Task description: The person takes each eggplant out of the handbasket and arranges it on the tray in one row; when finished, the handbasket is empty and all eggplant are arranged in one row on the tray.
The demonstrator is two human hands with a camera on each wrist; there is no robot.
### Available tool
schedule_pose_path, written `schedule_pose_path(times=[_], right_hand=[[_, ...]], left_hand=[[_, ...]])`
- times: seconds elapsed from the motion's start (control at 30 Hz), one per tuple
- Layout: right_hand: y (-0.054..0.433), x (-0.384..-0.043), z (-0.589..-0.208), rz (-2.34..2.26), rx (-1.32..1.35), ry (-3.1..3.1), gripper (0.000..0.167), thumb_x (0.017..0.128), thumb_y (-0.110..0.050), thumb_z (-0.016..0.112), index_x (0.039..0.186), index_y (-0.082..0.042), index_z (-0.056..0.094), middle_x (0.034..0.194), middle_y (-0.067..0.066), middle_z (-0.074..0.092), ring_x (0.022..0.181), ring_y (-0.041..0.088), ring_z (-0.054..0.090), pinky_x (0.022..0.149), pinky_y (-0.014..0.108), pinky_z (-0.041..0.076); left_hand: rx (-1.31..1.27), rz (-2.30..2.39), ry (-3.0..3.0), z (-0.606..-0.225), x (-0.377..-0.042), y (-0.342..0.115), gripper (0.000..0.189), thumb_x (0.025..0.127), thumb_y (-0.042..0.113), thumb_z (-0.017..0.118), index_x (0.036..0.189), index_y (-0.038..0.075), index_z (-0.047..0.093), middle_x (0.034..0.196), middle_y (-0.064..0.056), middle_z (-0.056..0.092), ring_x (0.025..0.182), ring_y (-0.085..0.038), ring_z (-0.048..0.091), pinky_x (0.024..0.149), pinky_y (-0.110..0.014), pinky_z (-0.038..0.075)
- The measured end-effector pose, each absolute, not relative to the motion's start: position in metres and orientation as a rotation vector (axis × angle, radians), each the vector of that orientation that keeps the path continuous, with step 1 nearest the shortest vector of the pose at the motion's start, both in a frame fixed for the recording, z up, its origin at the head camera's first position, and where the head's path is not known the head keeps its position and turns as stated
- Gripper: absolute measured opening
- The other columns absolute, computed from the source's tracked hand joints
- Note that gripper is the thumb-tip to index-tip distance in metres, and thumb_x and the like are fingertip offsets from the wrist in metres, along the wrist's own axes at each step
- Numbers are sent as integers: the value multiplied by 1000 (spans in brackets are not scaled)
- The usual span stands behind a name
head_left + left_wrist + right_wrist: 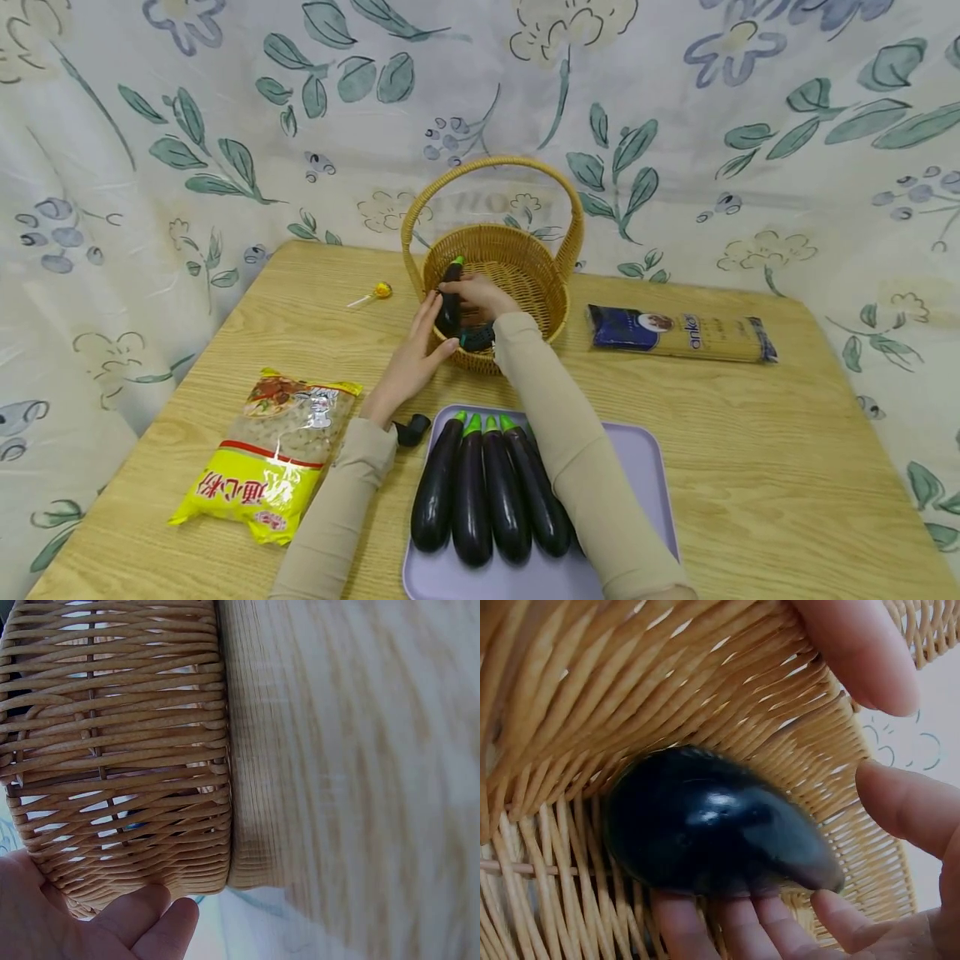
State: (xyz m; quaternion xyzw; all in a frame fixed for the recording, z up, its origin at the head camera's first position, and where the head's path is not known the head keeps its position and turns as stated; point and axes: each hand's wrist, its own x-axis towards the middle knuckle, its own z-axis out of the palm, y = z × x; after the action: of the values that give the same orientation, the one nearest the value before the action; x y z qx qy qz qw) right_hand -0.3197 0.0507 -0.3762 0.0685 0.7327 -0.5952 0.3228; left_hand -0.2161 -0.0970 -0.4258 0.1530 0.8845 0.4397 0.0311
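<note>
A dark eggplant with a green stem end stands tilted against the left inner wall of the round wicker basket. My right hand reaches into the basket and holds this eggplant. In the right wrist view, several fingers curl behind the eggplant, their tips hidden, while the thumb stands apart from it. My left hand rests against the basket's left outer side with its fingers extended and thumb spread towards the front rim. The left wrist view shows these fingers at the wicker wall.
A lilac tray with several eggplants lies in front, partly under my right forearm. To the left are a yellow bag of pasta and a lollipop. A spaghetti pack lies right of the basket, whose tall handle arches overhead.
</note>
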Motion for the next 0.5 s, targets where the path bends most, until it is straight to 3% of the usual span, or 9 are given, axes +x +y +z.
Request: schedule_pose_path(times=[0.27, 0.5], right_hand=[[50, -320, -378, -1504, 41, 1874, 72, 100, -36, 52, 157, -14, 15, 161, 11, 22, 145, 32, 31, 113, 47, 36], [58, -318, -371, -1609, 9, 1856, 64, 101, -30, 50, 154, -7, 22, 149, 21, 40, 133, 36, 47, 107, 49, 43]], left_hand=[[487, 1359, 2727, -424, -216, -97, 74, 100, 47, 45, 156, 33, 0, 164, 12, -10, 149, -38, 15, 110, -67, 27], [474, 1345, 2728, -425, -217, -98, 74, 101, 46, 46, 157, 33, -1, 165, 7, -9, 150, -37, 13, 109, -67, 27]])
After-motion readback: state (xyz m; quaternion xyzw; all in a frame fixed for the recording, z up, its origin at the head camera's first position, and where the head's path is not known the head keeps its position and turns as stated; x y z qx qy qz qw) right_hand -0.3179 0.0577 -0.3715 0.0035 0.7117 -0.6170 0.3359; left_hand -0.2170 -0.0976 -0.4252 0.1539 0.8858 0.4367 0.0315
